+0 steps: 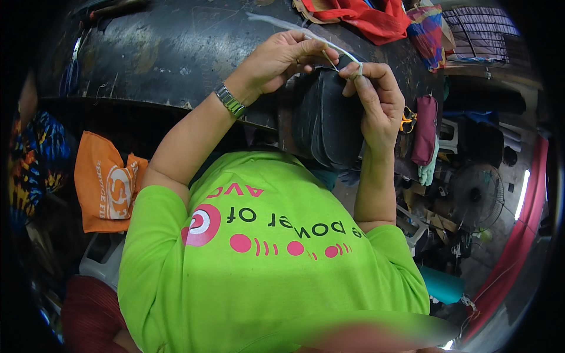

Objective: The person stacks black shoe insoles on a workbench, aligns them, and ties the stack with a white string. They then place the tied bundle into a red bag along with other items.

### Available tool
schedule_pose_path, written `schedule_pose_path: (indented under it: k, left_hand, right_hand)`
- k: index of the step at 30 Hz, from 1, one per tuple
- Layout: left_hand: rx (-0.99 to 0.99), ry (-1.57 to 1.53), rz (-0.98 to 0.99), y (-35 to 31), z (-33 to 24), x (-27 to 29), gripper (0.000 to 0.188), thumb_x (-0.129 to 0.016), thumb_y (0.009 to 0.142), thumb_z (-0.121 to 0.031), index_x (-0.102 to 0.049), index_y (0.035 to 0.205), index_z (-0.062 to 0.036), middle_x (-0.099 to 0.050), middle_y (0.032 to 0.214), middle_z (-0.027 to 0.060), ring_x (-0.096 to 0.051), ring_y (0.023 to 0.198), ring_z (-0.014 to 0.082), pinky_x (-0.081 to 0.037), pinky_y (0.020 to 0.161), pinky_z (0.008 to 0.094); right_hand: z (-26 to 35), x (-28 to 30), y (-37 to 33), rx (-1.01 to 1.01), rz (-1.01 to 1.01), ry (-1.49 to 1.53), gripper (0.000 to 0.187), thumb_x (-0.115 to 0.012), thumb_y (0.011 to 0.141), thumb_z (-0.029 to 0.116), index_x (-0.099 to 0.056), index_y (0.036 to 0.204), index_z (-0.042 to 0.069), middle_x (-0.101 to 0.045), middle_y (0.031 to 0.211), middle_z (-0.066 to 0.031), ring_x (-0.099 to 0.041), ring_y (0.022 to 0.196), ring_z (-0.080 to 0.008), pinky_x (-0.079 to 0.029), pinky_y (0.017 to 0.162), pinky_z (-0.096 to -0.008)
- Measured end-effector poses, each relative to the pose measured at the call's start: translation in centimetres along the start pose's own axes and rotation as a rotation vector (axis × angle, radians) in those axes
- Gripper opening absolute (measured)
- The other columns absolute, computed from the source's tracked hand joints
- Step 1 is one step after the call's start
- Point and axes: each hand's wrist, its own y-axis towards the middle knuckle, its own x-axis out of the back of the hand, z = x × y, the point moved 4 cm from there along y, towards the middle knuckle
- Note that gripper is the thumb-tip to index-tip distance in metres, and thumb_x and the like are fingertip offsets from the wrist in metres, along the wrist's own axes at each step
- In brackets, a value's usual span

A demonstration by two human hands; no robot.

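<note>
A white strand like thick thread (341, 52) runs between my two hands, and its loose, frayed-looking tail trails to the upper left over the dark table. My left hand (288, 57), with a metal watch (229, 101) on its wrist, pinches the strand between thumb and forefinger. At the strand's other end, my right hand (379, 97) pinches it between thumb and fingertips. A thin, pale, straight piece (330, 60) slants between the hands; whether it is a needle or thread I cannot tell. Just below them stands a black, rounded, leather-like piece (329, 123) with layered edges.
The dark, worn table (159, 53) stretches across the far side. Red cloth (376, 20) lies at its back. Yellow-handled scissors (407, 120) and a maroon pouch (425, 129) are at the right. An orange bag (109, 182) hangs left; a fan (478, 197) stands far right.
</note>
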Motion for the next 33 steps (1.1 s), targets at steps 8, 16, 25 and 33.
schedule_pose_path:
  k: [8,16,25,33]
  left_hand:
    - [0.036,-0.229,0.009,0.2,1.4,0.3,0.018,-0.056,0.102,-0.027,-0.063,0.106,-0.0106,-0.073,0.100,0.0084,-0.068,0.096,0.0113,-0.044,0.062,0.0181]
    - [-0.079,-0.211,0.081,0.8,0.9,-1.5,0.021,-0.051,0.105,-0.028,-0.061,0.105,-0.0089,-0.052,0.077,-0.0018,-0.056,0.070,0.0059,-0.036,0.047,0.0120]
    - [-0.017,-0.084,-0.022,1.1,-0.5,-2.2,0.023,-0.054,0.104,-0.026,-0.060,0.100,-0.0047,-0.047,0.071,-0.0041,-0.048,0.062,0.0024,-0.033,0.045,0.0135]
    - [0.049,0.049,-0.019,2.2,-0.7,-1.6,0.027,-0.056,0.103,-0.028,-0.063,0.095,-0.0029,-0.048,0.066,-0.0042,-0.047,0.057,0.0045,-0.039,0.052,0.0181]
  right_hand:
    - [-0.2,0.1,0.5,0.004,-0.007,0.055,0.012,-0.058,0.100,0.007,-0.060,0.107,-0.002,-0.062,0.092,-0.0041,-0.052,0.078,-0.0072,-0.042,0.072,-0.0201]
    - [0.0,0.2,0.4,-0.035,0.021,0.025,0.011,-0.057,0.100,0.007,-0.060,0.106,-0.002,-0.062,0.089,-0.0040,-0.052,0.076,-0.0068,-0.042,0.070,-0.0206]
    - [-0.1,-1.0,1.2,0.077,0.068,0.272,0.010,-0.055,0.100,0.004,-0.059,0.105,-0.004,-0.061,0.085,-0.0063,-0.053,0.072,-0.0099,-0.043,0.067,-0.0231]
    - [-0.4,-0.3,0.2,0.052,-0.044,0.282,0.010,-0.055,0.098,0.002,-0.058,0.103,-0.005,-0.059,0.085,-0.0052,-0.052,0.071,-0.0076,-0.042,0.066,-0.0219]
